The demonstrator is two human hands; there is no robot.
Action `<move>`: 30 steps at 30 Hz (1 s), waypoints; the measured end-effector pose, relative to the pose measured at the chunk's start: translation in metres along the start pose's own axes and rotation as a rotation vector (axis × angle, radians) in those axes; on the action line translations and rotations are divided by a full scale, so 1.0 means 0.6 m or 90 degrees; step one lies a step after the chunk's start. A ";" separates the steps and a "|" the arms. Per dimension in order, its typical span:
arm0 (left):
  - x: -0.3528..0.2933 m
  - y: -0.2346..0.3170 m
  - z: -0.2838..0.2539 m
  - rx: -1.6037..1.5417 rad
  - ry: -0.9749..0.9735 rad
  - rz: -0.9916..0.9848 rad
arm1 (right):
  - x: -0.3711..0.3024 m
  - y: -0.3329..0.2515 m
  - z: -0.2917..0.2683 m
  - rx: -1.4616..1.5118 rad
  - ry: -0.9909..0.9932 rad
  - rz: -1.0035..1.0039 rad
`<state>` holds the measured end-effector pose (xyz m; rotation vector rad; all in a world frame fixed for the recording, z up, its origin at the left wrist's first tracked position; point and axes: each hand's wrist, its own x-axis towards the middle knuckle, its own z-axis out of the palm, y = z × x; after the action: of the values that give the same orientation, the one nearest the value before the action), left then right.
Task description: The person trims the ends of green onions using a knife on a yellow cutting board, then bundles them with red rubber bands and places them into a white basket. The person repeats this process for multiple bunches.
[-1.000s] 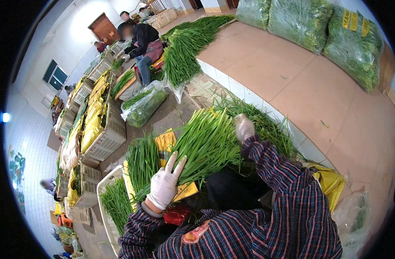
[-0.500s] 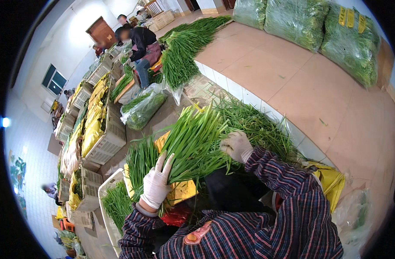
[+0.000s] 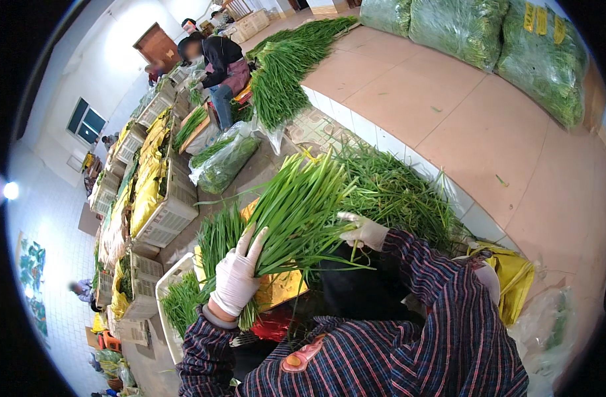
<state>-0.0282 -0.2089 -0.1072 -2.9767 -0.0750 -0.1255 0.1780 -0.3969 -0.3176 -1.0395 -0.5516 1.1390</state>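
A thick bunch of garlic chives (image 3: 296,205) lies slanted in front of me, its paler ends pointing up and away. My left hand (image 3: 236,278), in a white glove, grips the bunch from its left side, with two fingers spread over the blades and the thumb hidden. At the other side of the bunch, my gloved right hand (image 3: 368,231) has its fingers stretched out and apart against the loose blades. A few thin yellowish blades hang beside those fingers. Below the bunch shows a yellow surface (image 3: 279,290), with more chives (image 3: 217,241) lying left of it.
A heap of loose chives (image 3: 402,192) lies right, against the tiled step (image 3: 478,221). At my left stands a white crate (image 3: 162,298) holding chives. Ahead are a filled clear bag (image 3: 225,162), stacked crates (image 3: 167,215) and a seated co-worker (image 3: 220,73). Large wrapped bundles (image 3: 541,59) stand far right.
My right hand has loosened from a closed grasp to outstretched fingers, and several blades now droop below it. The left hand keeps its hold on the bunch. The view has shifted slightly.
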 end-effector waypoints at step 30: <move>-0.030 -0.021 0.020 0.021 0.090 -0.003 | -0.031 -0.173 0.016 -0.002 0.002 -0.014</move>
<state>-0.0458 -0.1950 -0.1186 -2.9242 -0.0671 -0.3320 0.2118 -0.4158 -0.2188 -1.0348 -0.5618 1.1176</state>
